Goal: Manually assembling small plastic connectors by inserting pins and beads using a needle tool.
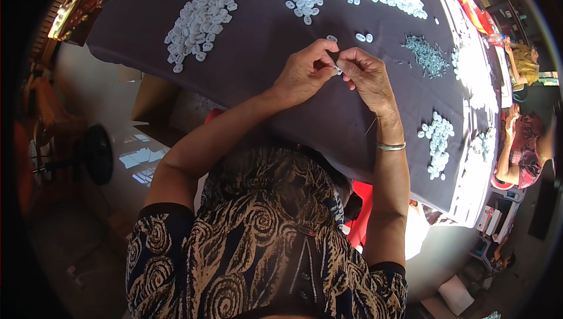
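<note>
Both hands meet above the dark cloth [264,55]: the left hand [305,72] and right hand [366,75] pinch one small white piece [338,70] between their fingertips, near two loose white pieces [364,37].

my hands: two, left hand [303,73] and right hand [365,74]
white piece pinched between my fingers: one [338,70]
loose white pieces just beyond my fingertips: three [363,37]
heaps of white pieces on the dark cloth [258,55]: too many to count
bracelet on my right wrist: one [391,146]
</note>
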Action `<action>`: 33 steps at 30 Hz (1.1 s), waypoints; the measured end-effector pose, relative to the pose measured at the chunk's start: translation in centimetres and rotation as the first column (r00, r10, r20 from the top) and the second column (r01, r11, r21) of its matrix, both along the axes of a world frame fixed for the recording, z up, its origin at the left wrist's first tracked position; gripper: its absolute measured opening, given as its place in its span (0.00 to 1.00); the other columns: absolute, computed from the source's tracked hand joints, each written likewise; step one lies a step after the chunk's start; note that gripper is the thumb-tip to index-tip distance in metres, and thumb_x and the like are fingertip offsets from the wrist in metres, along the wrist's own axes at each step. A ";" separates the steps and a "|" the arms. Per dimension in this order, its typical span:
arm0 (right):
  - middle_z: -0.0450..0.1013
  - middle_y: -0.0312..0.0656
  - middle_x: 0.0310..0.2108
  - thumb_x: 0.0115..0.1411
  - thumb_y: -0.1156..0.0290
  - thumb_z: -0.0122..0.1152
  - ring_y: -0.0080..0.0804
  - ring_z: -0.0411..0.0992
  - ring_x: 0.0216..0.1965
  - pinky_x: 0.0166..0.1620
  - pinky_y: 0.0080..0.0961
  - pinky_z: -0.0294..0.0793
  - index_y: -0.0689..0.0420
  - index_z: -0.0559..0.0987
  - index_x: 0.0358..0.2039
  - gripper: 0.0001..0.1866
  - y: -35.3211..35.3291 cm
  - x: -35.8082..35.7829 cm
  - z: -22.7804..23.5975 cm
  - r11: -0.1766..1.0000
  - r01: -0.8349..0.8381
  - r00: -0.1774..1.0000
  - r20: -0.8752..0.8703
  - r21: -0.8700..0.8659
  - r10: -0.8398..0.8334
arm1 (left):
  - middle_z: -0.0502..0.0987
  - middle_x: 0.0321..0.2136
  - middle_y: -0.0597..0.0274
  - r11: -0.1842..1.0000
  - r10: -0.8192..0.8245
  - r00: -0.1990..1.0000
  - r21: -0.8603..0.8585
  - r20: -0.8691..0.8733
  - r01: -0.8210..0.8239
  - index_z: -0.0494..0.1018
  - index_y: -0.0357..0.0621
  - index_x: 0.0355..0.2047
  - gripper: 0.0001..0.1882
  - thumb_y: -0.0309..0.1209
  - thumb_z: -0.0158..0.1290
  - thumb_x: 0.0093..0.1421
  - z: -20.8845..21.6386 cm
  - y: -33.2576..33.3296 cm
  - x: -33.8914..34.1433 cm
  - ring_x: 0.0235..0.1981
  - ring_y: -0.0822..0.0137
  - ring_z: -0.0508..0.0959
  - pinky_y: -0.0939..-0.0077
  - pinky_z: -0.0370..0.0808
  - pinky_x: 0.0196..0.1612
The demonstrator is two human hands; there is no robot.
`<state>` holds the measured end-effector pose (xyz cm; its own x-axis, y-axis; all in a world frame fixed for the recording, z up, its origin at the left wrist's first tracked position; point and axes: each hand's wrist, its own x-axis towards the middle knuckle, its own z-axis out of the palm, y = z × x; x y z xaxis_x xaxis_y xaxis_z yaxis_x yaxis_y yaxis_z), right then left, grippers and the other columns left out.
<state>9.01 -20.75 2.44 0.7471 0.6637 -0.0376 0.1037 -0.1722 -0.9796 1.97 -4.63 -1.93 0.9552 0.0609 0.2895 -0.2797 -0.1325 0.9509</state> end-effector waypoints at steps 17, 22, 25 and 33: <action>0.71 0.47 0.24 0.55 0.78 0.58 0.36 0.71 0.24 0.29 0.29 0.69 0.64 0.73 0.29 0.04 1.2 -2.0 -0.5 0.980 0.199 0.925 0.330 0.001 -0.188 | 0.73 0.29 0.69 0.989 0.143 0.986 0.026 0.081 -0.145 0.66 0.38 0.43 0.17 0.16 0.54 0.53 0.3 -0.6 -0.5 0.26 0.82 0.68 0.87 0.67 0.31; 0.71 0.47 0.24 0.55 0.78 0.58 0.39 0.72 0.25 0.29 0.29 0.69 0.63 0.72 0.27 0.04 1.4 -1.9 -0.7 0.975 0.221 0.921 0.330 -0.009 -0.206 | 0.72 0.25 0.71 0.990 0.142 0.988 -0.035 0.053 -0.140 0.64 0.39 0.45 0.19 0.16 0.53 0.53 0.1 -0.6 -0.2 0.26 0.83 0.68 0.88 0.67 0.31; 0.72 0.47 0.24 0.55 0.77 0.58 0.39 0.72 0.24 0.28 0.29 0.69 0.63 0.73 0.27 0.04 1.6 -1.9 -0.6 0.972 0.236 0.926 0.307 -0.013 -0.221 | 0.73 0.26 0.67 0.991 0.134 0.990 -0.016 0.042 -0.134 0.64 0.39 0.46 0.19 0.17 0.53 0.53 -0.3 -0.5 0.0 0.28 0.79 0.71 0.84 0.69 0.33; 0.73 0.46 0.23 0.55 0.76 0.59 0.37 0.73 0.23 0.28 0.29 0.70 0.62 0.73 0.27 0.04 1.8 -2.3 -1.2 0.962 0.271 0.917 0.306 -0.010 -0.255 | 0.72 0.28 0.71 0.987 0.148 0.988 -0.075 0.048 -0.144 0.65 0.38 0.43 0.17 0.15 0.52 0.53 -0.4 -0.6 -0.2 0.27 0.83 0.69 0.87 0.67 0.32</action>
